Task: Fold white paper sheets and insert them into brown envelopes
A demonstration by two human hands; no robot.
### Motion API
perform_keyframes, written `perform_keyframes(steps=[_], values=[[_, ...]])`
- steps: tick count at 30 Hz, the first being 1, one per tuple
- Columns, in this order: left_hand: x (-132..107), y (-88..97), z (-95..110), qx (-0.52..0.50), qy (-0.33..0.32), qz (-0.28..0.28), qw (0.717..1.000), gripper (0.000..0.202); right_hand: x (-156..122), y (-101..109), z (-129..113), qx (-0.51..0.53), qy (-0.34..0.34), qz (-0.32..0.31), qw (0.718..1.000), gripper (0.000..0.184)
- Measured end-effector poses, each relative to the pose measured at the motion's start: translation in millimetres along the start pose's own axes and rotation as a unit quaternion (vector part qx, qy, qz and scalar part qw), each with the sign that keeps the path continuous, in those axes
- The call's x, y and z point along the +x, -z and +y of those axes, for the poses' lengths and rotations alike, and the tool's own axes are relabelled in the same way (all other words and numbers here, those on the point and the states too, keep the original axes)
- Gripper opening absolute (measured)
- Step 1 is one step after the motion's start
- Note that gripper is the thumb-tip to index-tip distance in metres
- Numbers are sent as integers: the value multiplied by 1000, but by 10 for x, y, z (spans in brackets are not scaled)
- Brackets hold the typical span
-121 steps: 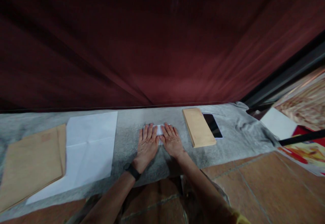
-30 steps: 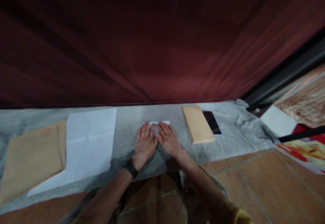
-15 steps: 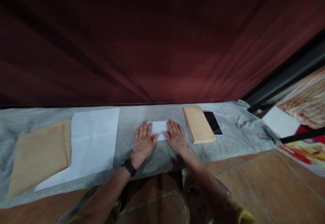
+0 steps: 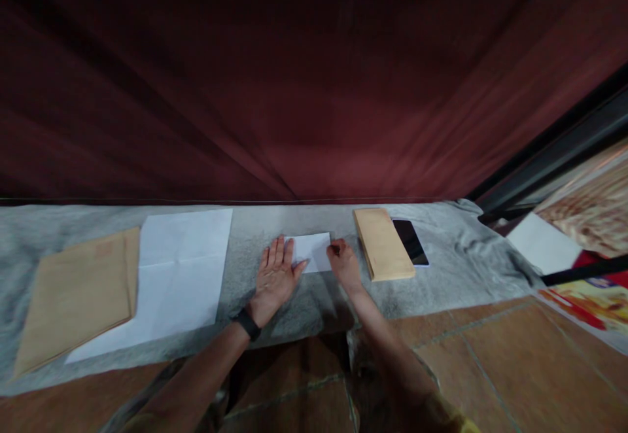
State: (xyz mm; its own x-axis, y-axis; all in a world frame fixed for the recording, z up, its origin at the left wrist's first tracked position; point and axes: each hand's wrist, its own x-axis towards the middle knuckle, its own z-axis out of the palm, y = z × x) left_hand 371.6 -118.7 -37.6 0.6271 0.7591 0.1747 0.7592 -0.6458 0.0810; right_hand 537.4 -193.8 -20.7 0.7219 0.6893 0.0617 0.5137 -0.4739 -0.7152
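Note:
A small folded white paper point(image 4: 314, 252) lies on the grey cloth in front of me. Flat on its left end rests my left hand point(image 4: 275, 275), fingers stretched out and a dark band on the wrist. At the paper's right edge my right hand point(image 4: 344, 264) has its fingers curled together in a pinch. Whether the paper's edge is between those fingertips is too small to tell. Just right of that hand lies a stack of tan envelopes point(image 4: 385, 243).
A dark-screened phone point(image 4: 411, 242) sits partly under the envelopes. To the left, large brown envelopes point(image 4: 81, 295) overlap creased white sheets point(image 4: 184, 276). The grey cloth point(image 4: 451, 250) runs along a dark red curtain point(image 4: 314, 93). Tiled floor point(image 4: 471, 354) lies in front.
My right hand has gone from lying flat on the paper to curled fingers at its right edge, uncovering more of the paper. My left hand stays flat in place.

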Motion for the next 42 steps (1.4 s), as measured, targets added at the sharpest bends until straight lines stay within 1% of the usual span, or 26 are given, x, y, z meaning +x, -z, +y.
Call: perform_keyframes(steps=[2, 4, 6, 7, 8, 9, 11, 12, 13, 14, 15, 17, 19, 20, 21, 22, 24, 27, 29, 31, 33, 35, 37, 38, 40, 42], values=[[-8, -12, -6, -10, -2, 6, 1000, 71, 35, -1, -16, 81, -47, -20, 995, 22], [-3, -12, -17, -25, -4, 14, 1000, 71, 57, 1, -46, 154, -91, -59, 982, 24], [23, 17, -28, -53, -1, 27, 998, 68, 67, 18, -89, 200, -114, -95, 968, 25], [45, 47, -29, -78, 0, 36, 996, 67, 66, 37, -116, 211, -112, -95, 966, 26], [69, 87, -25, -112, -4, 47, 993, 65, 61, 64, -147, 215, -98, -78, 969, 28], [94, 136, -12, -156, -11, 59, 986, 63, 48, 97, -181, 213, -75, -46, 973, 31], [133, 250, 42, -270, -31, 77, 959, 60, -4, 171, -257, 202, -5, 39, 979, 36], [142, 309, 81, -336, -36, 77, 938, 60, -46, 204, -298, 193, 39, 77, 977, 38], [144, 365, 127, -403, -30, 68, 912, 60, -99, 229, -339, 179, 88, 101, 975, 40], [138, 416, 174, -469, -15, 54, 881, 60, -159, 243, -379, 158, 143, 99, 972, 41], [129, 460, 219, -534, 4, 41, 844, 59, -225, 246, -417, 131, 198, 85, 968, 41], [108, 523, 285, -654, 46, 27, 755, 58, -354, 221, -479, 70, 287, 48, 954, 40], [101, 550, 305, -740, 94, 24, 666, 55, -455, 178, -513, 17, 345, 13, 938, 39], [104, 548, 295, -764, 122, 26, 633, 52, -488, 160, -518, 0, 364, -2, 932, 39], [111, 537, 274, -775, 154, 29, 612, 50, -507, 147, -513, -10, 375, -14, 927, 38], [120, 518, 243, -776, 183, 29, 603, 46, -511, 140, -499, -14, 376, -20, 926, 38], [138, 456, 165, -764, 218, 19, 607, 42, -473, 142, -445, -22, 345, -13, 938, 39], [157, 334, 42, -750, 224, -9, 623, 40, -326, 147, -305, -40, 238, 34, 970, 45], [167, 245, -28, -730, 228, -3, 645, 37, -204, 128, -189, -37, 159, 35, 986, 49], [181, 159, -85, -698, 234, 6, 677, 36, -92, 93, -75, -8, 76, -10, 997, 47], [201, 84, -127, -671, 232, 3, 704, 35, -10, 57, 19, 48, 20, -73, 996, 42], [226, 25, -154, -655, 222, 0, 723, 32, 40, 37, 79, 94, 1, -110, 989, 34], [255, -17, -169, -641, 214, 8, 737, 29, 63, 40, 108, 109, 2, -118, 987, 23], [270, -32, -174, -632, 213, 15, 745, 30, 67, 50, 113, 98, 6, -115, 989, 19], [297, -48, -183, -603, 213, 28, 768, 40, 65, 77, 114, 50, 12, -98, 994, 15], [309, -46, -193, -557, 205, 42, 804, 52, 56, 103, 109, -11, 16, -80, 997, 14]])
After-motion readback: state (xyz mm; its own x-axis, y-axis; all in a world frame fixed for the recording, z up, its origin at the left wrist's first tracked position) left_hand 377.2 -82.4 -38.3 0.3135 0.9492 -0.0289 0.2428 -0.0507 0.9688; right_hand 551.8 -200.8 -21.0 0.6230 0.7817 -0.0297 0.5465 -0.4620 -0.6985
